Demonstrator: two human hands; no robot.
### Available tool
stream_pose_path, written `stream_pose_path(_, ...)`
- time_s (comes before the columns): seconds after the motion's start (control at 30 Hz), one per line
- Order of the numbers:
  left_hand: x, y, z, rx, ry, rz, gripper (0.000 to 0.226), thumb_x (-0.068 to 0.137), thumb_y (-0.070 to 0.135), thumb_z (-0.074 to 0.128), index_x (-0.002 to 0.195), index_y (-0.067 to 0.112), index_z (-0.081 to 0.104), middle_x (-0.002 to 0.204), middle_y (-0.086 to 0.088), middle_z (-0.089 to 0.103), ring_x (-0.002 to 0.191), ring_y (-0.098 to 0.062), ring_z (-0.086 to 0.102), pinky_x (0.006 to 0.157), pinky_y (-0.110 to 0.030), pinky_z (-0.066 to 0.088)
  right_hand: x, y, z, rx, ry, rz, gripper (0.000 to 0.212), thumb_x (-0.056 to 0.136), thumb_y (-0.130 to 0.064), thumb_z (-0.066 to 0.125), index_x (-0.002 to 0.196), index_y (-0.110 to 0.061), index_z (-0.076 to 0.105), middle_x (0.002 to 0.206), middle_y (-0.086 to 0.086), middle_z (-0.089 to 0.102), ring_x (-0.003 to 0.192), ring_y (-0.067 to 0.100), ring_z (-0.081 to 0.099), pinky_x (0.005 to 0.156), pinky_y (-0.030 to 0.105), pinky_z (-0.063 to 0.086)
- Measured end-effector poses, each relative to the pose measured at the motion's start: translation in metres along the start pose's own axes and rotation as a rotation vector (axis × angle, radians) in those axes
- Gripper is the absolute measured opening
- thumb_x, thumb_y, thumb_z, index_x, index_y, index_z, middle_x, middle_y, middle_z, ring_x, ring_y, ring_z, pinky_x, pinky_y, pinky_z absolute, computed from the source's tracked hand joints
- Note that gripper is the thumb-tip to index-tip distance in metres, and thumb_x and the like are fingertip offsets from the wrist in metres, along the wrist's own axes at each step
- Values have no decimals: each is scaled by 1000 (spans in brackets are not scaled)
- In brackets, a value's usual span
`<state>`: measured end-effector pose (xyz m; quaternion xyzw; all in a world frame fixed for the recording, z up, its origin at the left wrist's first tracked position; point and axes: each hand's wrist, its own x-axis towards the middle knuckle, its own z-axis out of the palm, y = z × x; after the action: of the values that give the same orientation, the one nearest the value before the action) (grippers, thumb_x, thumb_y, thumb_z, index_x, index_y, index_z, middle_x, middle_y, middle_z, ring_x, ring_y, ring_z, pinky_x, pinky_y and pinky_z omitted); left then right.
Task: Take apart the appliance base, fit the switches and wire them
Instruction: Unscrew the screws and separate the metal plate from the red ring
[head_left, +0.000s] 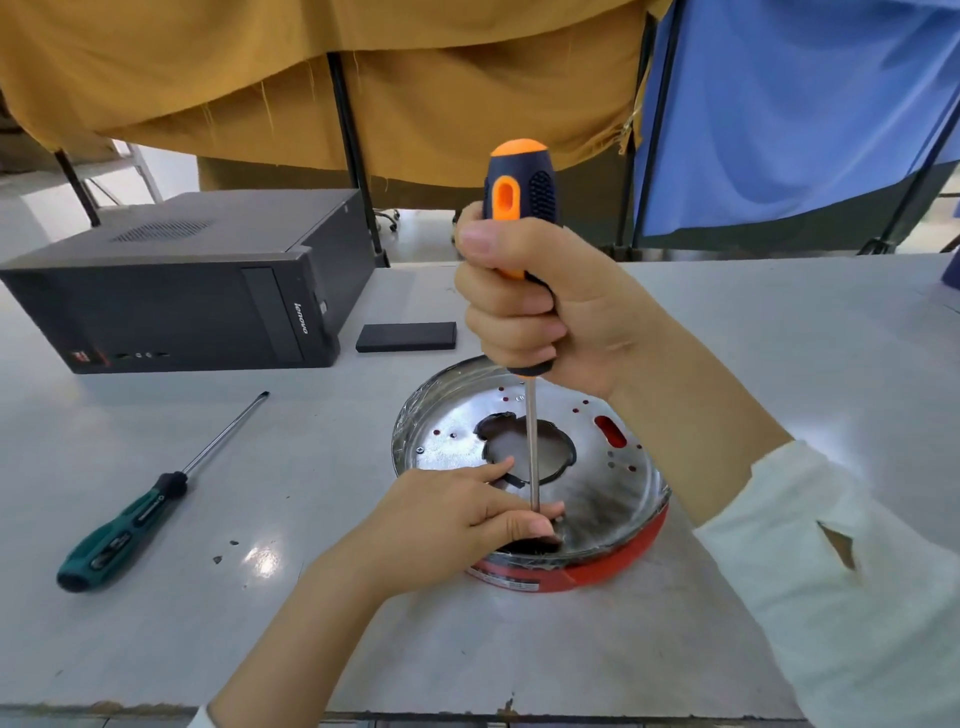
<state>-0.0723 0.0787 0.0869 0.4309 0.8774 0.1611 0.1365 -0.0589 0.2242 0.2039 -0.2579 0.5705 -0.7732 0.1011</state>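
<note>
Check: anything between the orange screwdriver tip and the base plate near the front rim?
Only the left hand: its fingers pinch the shaft of the orange screwdriver right at the tip, hiding the contact point on the appliance base. Right hand grips the handle. Nothing else visible.

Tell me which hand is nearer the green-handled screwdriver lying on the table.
Left. The left hand rests on the appliance base's near rim, to the right of the green screwdriver. The right hand is higher and farther right, gripping the orange-and-black screwdriver.
</note>
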Motion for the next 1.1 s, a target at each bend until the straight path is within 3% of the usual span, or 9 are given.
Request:
stream_pose_path(0.13,0,0,3,14,20,-7,61,73,79,11,113,65,55,128,46,45,127,31,1,95,-21,39,-9,14,19,-229,646,-264,34,89,-15,62,65,-20,39,48,-6,33,36,9,27,37,18,26)
stream_pose_path(0.2,1,-1,4,21,25,-14,61,72,80,11,113,66,54,130,43,46,123,35,-1,92,-18,39,-13,16,24,-354,787,-354,32,86,-18,66,64,-21,42,51,-6,37,38,10,33,41,22,32)
stream_pose_path(0.27,0,-1,3,15,18,-11,60,73,79,12,113,66,55,126,52,40,111,43,-1,92,-15,37,-15,12,20,-361,668,-308,29,86,-17,65,67,-18,43,52,-4,37,38,12,33,41,25,34)
stream_pose_path(0.43,0,0,1,12,7,-15,58,71,81,12,110,69,53,124,54,40,113,41,1,95,-22,40,-12,-7,-6,49,-88,-59,20,81,-13,65,75,-15,47,65,-2,53,45,10,47,47,22,43)
stream_pose_path(0.53,1,0,1,14,12,-1,59,72,80,13,113,68,54,122,56,38,118,36,3,94,-15,37,-8,-11,-6,192,-254,20,37,76,-15,71,72,-13,34,54,-3,49,36,8,33,37,17,31)
stream_pose_path(0.83,0,0,2,26,23,11,62,72,79,9,113,67,55,122,59,32,112,41,-2,89,-9,34,-14,7,25,-283,670,-312,23,88,-14,64,77,-12,45,58,9,35,38,12,30,38,20,30)
stream_pose_path(0.9,0,-2,3,30,17,5,60,72,79,9,111,69,53,125,52,41,119,38,0,93,-19,39,-14,3,19,-305,496,-273,21,86,-14,66,76,-12,47,55,4,40,37,12,34,39,21,33)
stream_pose_path(1.03,1,-4,1,15,-4,1,56,71,82,10,108,72,50,129,44,47,126,33,2,98,-25,39,-8,-7,-5,92,-251,-29,18,80,-14,71,79,-10,53,55,-1,53,38,10,43,40,20,38)
stream_pose_path(1.1,1,-3,1,22,-4,5,58,71,82,11,112,70,50,130,42,48,128,31,1,97,-26,40,-4,-10,-9,311,-363,83,22,78,-16,74,80,-5,54,51,1,51,34,10,36,36,18,33)
